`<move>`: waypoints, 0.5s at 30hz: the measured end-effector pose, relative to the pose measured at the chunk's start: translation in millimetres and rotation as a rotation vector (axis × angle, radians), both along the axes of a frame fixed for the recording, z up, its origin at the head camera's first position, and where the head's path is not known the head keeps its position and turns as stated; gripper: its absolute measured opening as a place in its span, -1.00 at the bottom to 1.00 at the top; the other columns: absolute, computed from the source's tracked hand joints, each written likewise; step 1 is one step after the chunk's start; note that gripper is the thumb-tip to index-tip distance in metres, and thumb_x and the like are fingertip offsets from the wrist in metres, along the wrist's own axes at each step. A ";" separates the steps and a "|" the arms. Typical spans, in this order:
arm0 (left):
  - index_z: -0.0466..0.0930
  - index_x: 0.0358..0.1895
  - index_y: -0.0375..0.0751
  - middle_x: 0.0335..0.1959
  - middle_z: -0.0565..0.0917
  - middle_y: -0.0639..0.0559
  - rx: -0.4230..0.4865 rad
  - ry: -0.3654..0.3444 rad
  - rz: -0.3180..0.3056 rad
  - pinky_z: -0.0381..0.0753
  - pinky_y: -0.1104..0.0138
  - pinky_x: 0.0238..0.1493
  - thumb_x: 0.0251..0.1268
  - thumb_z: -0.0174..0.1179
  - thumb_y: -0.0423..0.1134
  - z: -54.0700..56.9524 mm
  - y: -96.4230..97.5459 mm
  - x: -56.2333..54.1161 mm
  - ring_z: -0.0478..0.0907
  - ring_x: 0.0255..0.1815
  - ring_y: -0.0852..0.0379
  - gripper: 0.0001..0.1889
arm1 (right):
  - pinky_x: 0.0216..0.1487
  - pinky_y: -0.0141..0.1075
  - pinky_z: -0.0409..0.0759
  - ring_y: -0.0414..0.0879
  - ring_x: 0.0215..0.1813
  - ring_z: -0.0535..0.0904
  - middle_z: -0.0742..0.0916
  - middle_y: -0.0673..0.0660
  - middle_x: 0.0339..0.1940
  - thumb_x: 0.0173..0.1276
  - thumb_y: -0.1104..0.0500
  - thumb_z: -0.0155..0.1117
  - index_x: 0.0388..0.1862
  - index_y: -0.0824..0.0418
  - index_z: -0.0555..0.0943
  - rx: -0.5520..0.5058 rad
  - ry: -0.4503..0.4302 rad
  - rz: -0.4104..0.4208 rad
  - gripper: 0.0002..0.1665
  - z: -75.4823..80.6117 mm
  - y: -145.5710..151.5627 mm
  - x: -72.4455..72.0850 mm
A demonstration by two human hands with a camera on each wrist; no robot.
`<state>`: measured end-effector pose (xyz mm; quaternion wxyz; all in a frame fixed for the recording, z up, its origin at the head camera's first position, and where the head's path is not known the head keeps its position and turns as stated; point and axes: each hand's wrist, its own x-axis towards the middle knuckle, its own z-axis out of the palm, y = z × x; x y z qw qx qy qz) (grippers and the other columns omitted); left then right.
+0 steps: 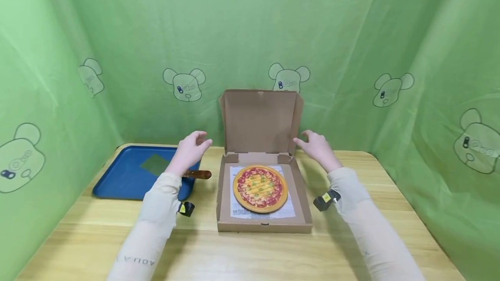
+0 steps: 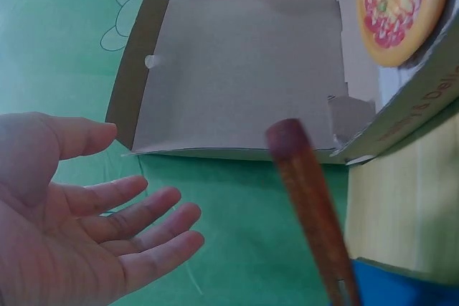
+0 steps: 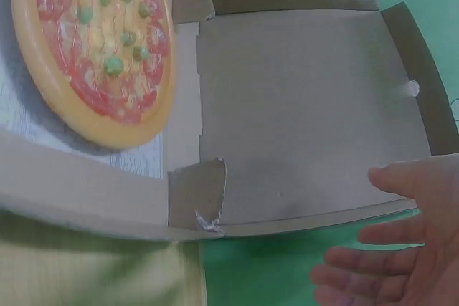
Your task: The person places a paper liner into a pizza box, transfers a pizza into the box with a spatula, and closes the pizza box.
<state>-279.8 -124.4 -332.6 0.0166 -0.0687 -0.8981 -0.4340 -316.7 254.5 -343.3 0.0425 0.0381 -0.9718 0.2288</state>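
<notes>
A cardboard pizza box (image 1: 264, 228) stands on the table with its lid (image 1: 259, 120) raised. Inside, a toy-like pizza (image 1: 260, 189) lies on a sheet of printed paper (image 1: 288, 211). My left hand (image 1: 190, 148) hovers to the left of the lid, fingers loosely extended and holding nothing. On the other side, my right hand (image 1: 317, 147) is beside the lid's right edge. In the right wrist view its thumb overlaps the lid's side flap (image 3: 323, 216); whether it touches cannot be told. The left wrist view shows the left hand (image 2: 93, 213) apart from the wooden handle (image 2: 305, 198).
To the left lies a blue tray (image 1: 117, 185) carrying a flat tool, its blade hard to make out, whose brown wooden handle (image 1: 198, 174) sticks out over the tray's right rim toward the box. Green cloth (image 1: 242, 21) with bear-head prints walls in the wooden table (image 1: 242, 257).
</notes>
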 end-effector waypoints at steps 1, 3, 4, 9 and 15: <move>0.28 0.40 -0.22 0.30 0.51 -0.24 -0.011 -0.005 -0.002 0.47 0.00 0.33 0.46 0.02 0.00 1.2 0.0 -2.6 0.45 0.32 -0.16 -0.43 | 0.20 0.18 0.52 0.36 0.12 0.56 0.59 0.50 0.15 0.50 -0.13 -0.01 0.36 0.45 0.30 0.001 0.007 -0.002 -0.25 0.6 0.3 -1.1; 0.25 0.42 -0.21 0.32 0.49 -0.24 -0.026 -0.018 -0.001 0.47 -0.01 0.33 0.47 0.01 0.02 4.4 0.3 -7.6 0.44 0.33 -0.17 -0.41 | 0.21 0.20 0.51 0.38 0.13 0.56 0.57 0.51 0.17 0.50 -0.14 -0.01 0.36 0.45 0.29 0.009 0.022 -0.010 -0.24 2.5 0.6 -3.5; 0.24 0.43 -0.20 0.33 0.48 -0.24 -0.030 -0.025 0.000 0.47 -0.01 0.33 0.47 0.01 0.03 6.5 0.7 -10.0 0.44 0.33 -0.17 -0.41 | 0.22 0.20 0.51 0.40 0.15 0.55 0.56 0.52 0.19 0.50 -0.14 -0.01 0.36 0.46 0.29 0.012 0.027 -0.014 -0.24 3.8 0.7 -5.0; 0.20 0.46 -0.20 0.38 0.41 -0.25 -0.014 -0.056 0.002 0.43 -0.02 0.36 0.46 0.00 0.05 18.9 2.3 -20.2 0.39 0.37 -0.18 -0.37 | 0.22 0.22 0.50 0.44 0.17 0.52 0.52 0.54 0.23 0.50 -0.13 -0.01 0.38 0.44 0.26 0.016 0.046 -0.044 -0.24 14.5 0.9 -13.1; 0.18 0.47 -0.22 0.40 0.39 -0.25 -0.017 -0.059 0.007 0.41 0.00 0.39 0.45 0.00 0.06 32.2 8.2 -35.9 0.36 0.40 -0.18 -0.34 | 0.24 0.22 0.48 0.42 0.19 0.51 0.55 0.53 0.20 0.50 -0.14 -0.01 0.38 0.43 0.27 0.004 0.080 -0.069 -0.24 26.8 -0.5 -23.5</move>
